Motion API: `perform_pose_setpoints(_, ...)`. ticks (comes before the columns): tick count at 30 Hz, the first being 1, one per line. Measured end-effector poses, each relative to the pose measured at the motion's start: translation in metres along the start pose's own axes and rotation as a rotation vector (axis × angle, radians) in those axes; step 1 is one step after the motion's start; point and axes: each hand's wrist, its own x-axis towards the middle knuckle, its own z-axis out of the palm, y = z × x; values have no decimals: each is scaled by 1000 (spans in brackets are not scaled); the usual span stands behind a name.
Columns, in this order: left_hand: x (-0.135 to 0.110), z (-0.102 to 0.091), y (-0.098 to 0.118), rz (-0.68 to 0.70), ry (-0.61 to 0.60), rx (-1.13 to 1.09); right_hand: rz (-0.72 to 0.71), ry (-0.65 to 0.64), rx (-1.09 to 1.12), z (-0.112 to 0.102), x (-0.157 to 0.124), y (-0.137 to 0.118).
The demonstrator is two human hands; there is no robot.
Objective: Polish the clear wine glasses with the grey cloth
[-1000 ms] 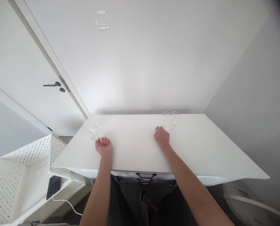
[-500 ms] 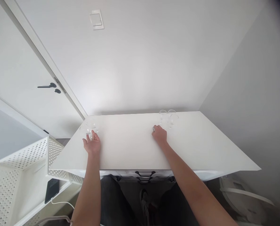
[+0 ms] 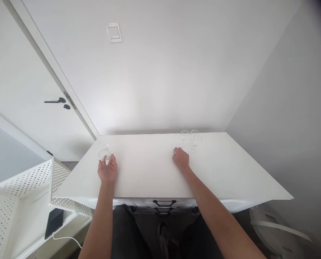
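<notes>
My left hand (image 3: 108,171) is at the left of the white cabinet top (image 3: 146,165), palm up, its fingers curled round the lower part of a clear wine glass (image 3: 103,154). Behind it is at least one more clear glass (image 3: 107,144), faint against the white. My right hand (image 3: 181,158) rests on the top as a closed fist, with a small grey band at one finger. Nothing shows in it, though the inside of the fist is hidden. Just beyond it stand three clear stemmed glasses (image 3: 194,138), close together near the wall.
Drawers with dark handles (image 3: 164,203) are in the cabinet front by my legs. A white perforated cart (image 3: 56,180) at the left holds a phone (image 3: 54,223) on a white cable. A door with a dark handle (image 3: 55,101) is at the far left, a round white object (image 3: 276,230) low right.
My left hand has drawn slightly nearer with the glass, which now stands apart from the one behind. The right fist keeps its place by the other glasses. The view has tilted a little.
</notes>
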Motion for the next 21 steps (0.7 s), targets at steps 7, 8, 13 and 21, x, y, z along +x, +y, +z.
perform_pose_setpoints(7,-29,26,-37,-185,-160,298,3,24,272,1,7,6)
perform_pose_setpoints(8,-33,33,-49,-198,-205,309,24,22,377,0,8,9)
perform_pose_setpoints(13,-46,69,-109,-310,-390,350,13,30,984,-9,5,22)
perform_pose_setpoints(21,-42,102,-165,-219,-488,451,-18,-40,1398,-2,-14,-15)
